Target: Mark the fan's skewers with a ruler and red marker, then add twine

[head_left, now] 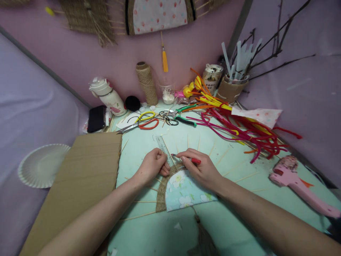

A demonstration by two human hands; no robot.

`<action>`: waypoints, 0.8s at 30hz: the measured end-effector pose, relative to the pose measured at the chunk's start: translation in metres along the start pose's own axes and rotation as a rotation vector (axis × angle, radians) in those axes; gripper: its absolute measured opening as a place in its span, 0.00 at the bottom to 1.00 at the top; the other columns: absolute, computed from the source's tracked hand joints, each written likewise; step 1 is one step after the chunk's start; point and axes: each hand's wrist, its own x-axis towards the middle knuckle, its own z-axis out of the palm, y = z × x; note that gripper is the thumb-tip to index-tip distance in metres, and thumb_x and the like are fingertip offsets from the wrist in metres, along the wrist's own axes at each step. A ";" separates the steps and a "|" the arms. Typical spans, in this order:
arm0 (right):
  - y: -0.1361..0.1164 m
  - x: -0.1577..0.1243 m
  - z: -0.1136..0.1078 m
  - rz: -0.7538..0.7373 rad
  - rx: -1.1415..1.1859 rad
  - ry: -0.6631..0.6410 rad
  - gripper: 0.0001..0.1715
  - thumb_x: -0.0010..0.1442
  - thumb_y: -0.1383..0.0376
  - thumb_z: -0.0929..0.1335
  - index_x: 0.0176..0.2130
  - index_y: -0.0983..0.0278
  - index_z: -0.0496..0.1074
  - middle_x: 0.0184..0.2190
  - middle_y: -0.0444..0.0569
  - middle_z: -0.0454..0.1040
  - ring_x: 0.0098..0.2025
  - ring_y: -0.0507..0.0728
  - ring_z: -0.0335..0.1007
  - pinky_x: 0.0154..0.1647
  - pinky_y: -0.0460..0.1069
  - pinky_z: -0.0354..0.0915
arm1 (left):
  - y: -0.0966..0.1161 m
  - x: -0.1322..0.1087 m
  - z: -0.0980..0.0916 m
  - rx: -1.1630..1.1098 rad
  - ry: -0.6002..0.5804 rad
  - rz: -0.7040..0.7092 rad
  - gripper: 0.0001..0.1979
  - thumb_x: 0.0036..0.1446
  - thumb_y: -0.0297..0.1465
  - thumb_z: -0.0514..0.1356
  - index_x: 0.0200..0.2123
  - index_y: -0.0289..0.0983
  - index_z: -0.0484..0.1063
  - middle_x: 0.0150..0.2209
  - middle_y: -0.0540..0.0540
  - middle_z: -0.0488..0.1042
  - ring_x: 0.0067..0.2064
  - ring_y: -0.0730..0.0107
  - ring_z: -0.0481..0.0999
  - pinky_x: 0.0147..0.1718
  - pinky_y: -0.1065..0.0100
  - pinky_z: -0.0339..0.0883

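Holding red pen (pixel 196 161): right hand (pixel 200 168), tip near ruler (pixel 161 142) | left hand (pixel 153 164): fingers curled at ruler, grasp unclear | half-round panel (pixel 186 192): on table (pixel 144 236), fabric and twine band (pixel 161 198) fitted; protruding sticks (pixel 138 216) bare, seemingly unfinished

- Holds the bare left forearm (pixel 102 215) slanted up from the lower left corner toward the middle of the frame.
- Has the left hand (pixel 153 163) just left of centre, with fingers bunched and curled inward.
- Holds the bare right forearm (pixel 262 215) slanted in from the lower right corner.
- Pinches with the right hand (pixel 201 169), just right of centre, near the other but not touching.
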 end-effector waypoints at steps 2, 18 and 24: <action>0.000 0.000 0.000 -0.005 0.003 -0.015 0.14 0.66 0.64 0.61 0.42 0.64 0.75 0.32 0.48 0.72 0.34 0.52 0.68 0.36 0.47 0.63 | 0.000 0.000 0.000 -0.003 -0.003 0.007 0.08 0.61 0.32 0.53 0.29 0.37 0.60 0.19 0.50 0.73 0.17 0.74 0.72 0.17 0.75 0.67; -0.001 0.000 0.000 0.019 -0.020 0.010 0.15 0.66 0.63 0.61 0.41 0.64 0.75 0.32 0.48 0.73 0.34 0.53 0.69 0.36 0.48 0.64 | 0.000 0.001 0.000 -0.014 -0.006 0.004 0.09 0.60 0.33 0.54 0.29 0.37 0.59 0.19 0.49 0.73 0.17 0.74 0.72 0.16 0.75 0.67; -0.001 -0.001 -0.001 0.011 -0.015 0.001 0.14 0.66 0.63 0.61 0.41 0.64 0.75 0.32 0.48 0.74 0.34 0.53 0.70 0.36 0.47 0.64 | 0.000 0.000 0.000 -0.010 -0.009 0.009 0.08 0.60 0.33 0.54 0.29 0.37 0.60 0.19 0.50 0.73 0.17 0.74 0.72 0.17 0.75 0.67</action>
